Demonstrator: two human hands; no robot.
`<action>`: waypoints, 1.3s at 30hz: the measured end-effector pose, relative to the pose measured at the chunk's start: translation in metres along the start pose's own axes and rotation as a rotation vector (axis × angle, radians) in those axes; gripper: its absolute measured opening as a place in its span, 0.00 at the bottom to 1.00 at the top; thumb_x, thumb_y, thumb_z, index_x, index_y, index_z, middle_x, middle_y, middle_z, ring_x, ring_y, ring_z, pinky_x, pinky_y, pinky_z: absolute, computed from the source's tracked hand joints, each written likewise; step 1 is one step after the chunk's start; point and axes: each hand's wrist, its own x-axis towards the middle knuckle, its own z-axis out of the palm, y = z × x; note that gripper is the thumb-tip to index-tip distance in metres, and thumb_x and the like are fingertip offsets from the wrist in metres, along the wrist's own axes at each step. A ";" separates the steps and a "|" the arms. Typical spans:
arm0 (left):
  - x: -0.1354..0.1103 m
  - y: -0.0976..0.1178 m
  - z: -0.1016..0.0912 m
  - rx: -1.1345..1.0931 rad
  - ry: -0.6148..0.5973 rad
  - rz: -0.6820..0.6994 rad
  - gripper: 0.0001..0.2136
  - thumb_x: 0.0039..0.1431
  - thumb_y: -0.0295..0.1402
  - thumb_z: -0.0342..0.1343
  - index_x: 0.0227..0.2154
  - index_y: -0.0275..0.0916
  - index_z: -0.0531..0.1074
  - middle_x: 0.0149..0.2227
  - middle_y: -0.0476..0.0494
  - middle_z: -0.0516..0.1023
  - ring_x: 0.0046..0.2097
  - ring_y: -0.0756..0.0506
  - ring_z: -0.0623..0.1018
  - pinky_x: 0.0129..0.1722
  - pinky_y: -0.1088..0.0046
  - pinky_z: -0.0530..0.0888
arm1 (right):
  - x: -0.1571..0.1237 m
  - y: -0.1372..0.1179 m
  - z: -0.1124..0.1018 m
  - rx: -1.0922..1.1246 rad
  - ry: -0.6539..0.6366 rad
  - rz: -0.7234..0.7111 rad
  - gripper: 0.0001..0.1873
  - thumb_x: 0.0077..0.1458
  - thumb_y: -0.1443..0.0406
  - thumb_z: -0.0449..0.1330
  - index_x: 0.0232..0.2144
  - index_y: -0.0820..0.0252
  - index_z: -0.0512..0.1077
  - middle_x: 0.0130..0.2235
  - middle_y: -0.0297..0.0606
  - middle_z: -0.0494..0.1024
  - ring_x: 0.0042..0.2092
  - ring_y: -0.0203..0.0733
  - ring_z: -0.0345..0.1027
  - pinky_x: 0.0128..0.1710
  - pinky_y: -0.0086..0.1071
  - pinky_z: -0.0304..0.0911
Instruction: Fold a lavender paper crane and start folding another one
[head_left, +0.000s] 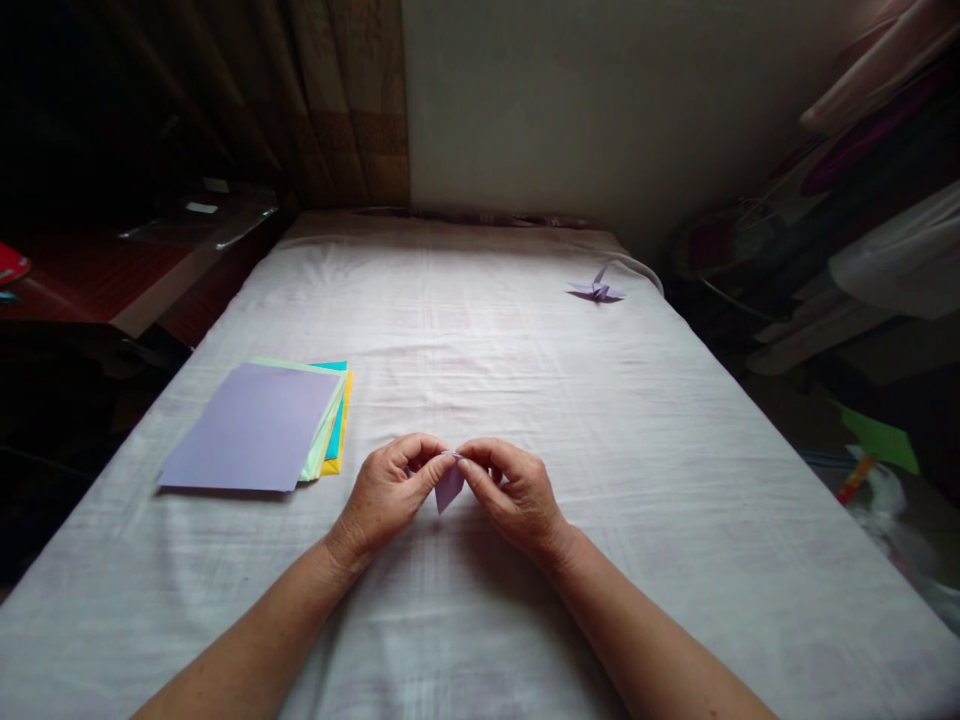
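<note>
A small folded piece of lilac paper [448, 487] is pinched between both my hands just above the white sheet. My left hand [388, 490] grips its upper edge with thumb and fingers curled. My right hand [510, 492] pinches the same top edge from the other side, fingers closed. A stack of coloured paper sheets [259, 425], lilac on top with green, teal and yellow edges showing, lies flat to the left of my hands. A finished lilac paper crane [597, 290] stands far off at the back right.
The white sheet [645, 450] covers a long bed or table that runs to a pale wall. A dark wooden bedside surface [112, 270] is at the left. Hanging clothes and clutter [862, 220] crowd the right side.
</note>
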 end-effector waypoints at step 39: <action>0.005 -0.014 -0.011 0.093 -0.029 -0.063 0.12 0.57 0.41 0.52 0.36 0.40 0.74 0.26 0.53 0.72 0.25 0.51 0.70 0.26 0.78 0.67 | 0.003 0.011 -0.009 -0.022 -0.115 0.105 0.17 0.52 0.62 0.64 0.46 0.58 0.74 0.33 0.35 0.78 0.27 0.33 0.65 0.28 0.27 0.63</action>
